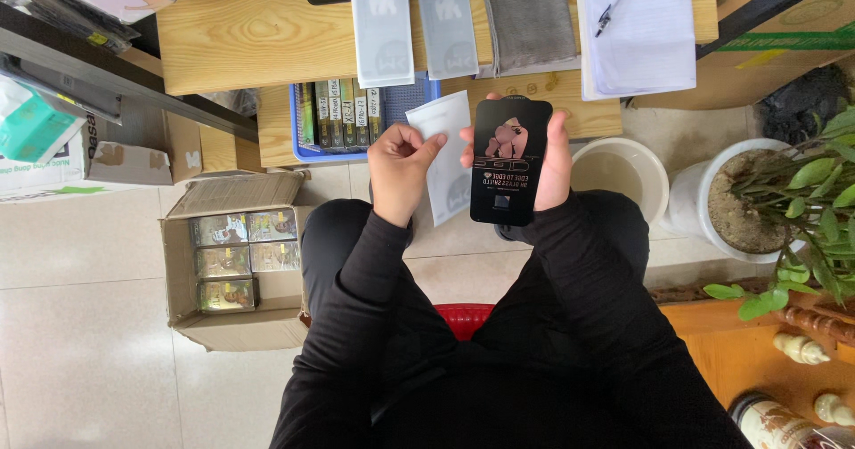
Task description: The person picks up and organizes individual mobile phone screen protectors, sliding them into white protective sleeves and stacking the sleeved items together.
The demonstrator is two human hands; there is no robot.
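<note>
My right hand (554, 166) grips a flat black rectangular package (509, 159) with a picture and print on its face, held upright over my lap. My left hand (398, 171) pinches the top edge of a thin white sleeve (449, 162), which hangs just left of and partly behind the black package. Both arms wear black sleeves. Ahead, on the wooden table (249, 35), two more translucent white sleeves (381, 23) lie side by side next to a grey cloth (531, 23).
A blue tray (356, 115) of slim boxes sits on a lower shelf. A cardboard box (233, 257) of packages stands on the floor at left. A white bucket (623, 171), a potted plant (784, 195), and a notepad with pen (637, 26) are to the right.
</note>
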